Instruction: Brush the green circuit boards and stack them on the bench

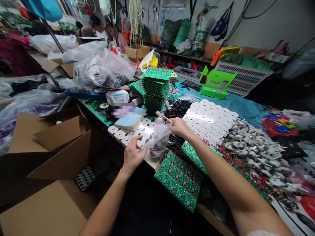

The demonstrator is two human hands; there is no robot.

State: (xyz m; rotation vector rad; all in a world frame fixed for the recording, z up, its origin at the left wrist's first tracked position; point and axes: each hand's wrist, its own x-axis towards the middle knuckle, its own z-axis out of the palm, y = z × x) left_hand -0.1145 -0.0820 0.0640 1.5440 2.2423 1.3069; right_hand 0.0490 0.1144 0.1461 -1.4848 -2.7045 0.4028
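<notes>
My right hand is closed around a thin wooden stick that points up and left, over a clear plastic bag. My left hand rests with fingers spread beside that bag, touching its lower left edge and a sheet of white round parts. Green circuit boards with red wires lie at the table's front edge, under my right forearm. A larger white sheet lies just right of my right hand.
A tall stack of green circuit boards stands behind a notebook. Open cardboard boxes sit left and below. White wired parts pile at the right. A green plastic tray lies farther back. People sit far behind.
</notes>
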